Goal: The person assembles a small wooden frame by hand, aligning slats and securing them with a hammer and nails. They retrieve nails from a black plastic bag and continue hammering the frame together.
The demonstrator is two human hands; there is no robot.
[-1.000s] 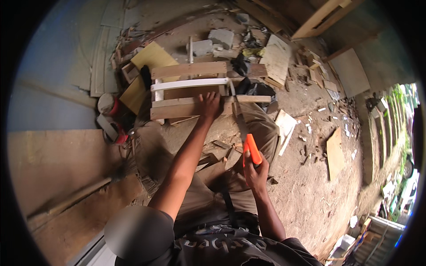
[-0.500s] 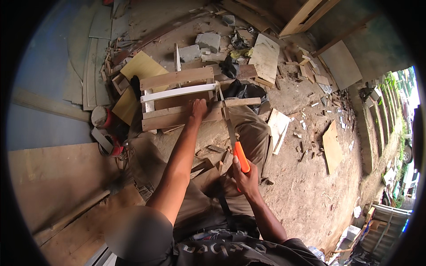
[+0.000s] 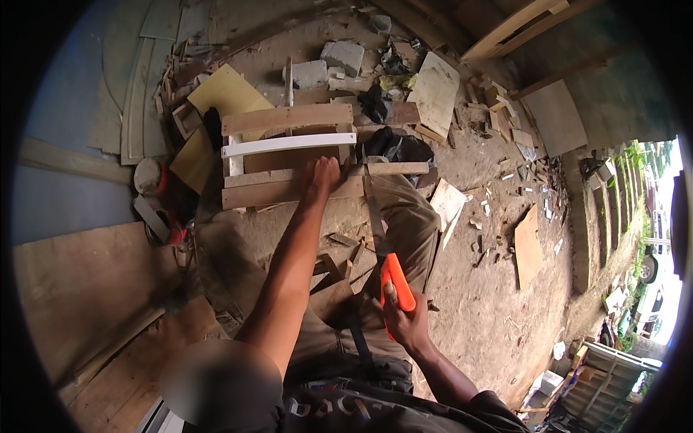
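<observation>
Partly hidden, the thin grey metal blade of the orange-handled hand saw point(image 3: 390, 270) runs up from the handle and is hard to follow against the trousers; its far end disappears where it meets the rough wooden pallet frame point(image 3: 289, 155), so the teeth cannot be seen. The lower part of the frame is covered by the left hand point(image 3: 323, 175) and by the person's knee. A blurred round patch hides the near bottom of the view, and the edges of the picture are black.

The left arm is stretched forward and almost straight, and its hand lies flat on the front plank of the frame, fingers pressed down on the wood near its right end. The right hand point(image 3: 404, 321) is pulled back close to the body, with bent elbow, and its grip is closed around the orange handle. The saw lies between the two hands, over the right thigh, pointing away to the frame.

A white painted slat point(image 3: 289, 143) crosses the frame above the left hand. Around it, the dirt floor point(image 3: 491, 303) carries wood offcuts, grey stone blocks point(image 3: 328, 63) and a yellow board point(image 3: 227, 92).
</observation>
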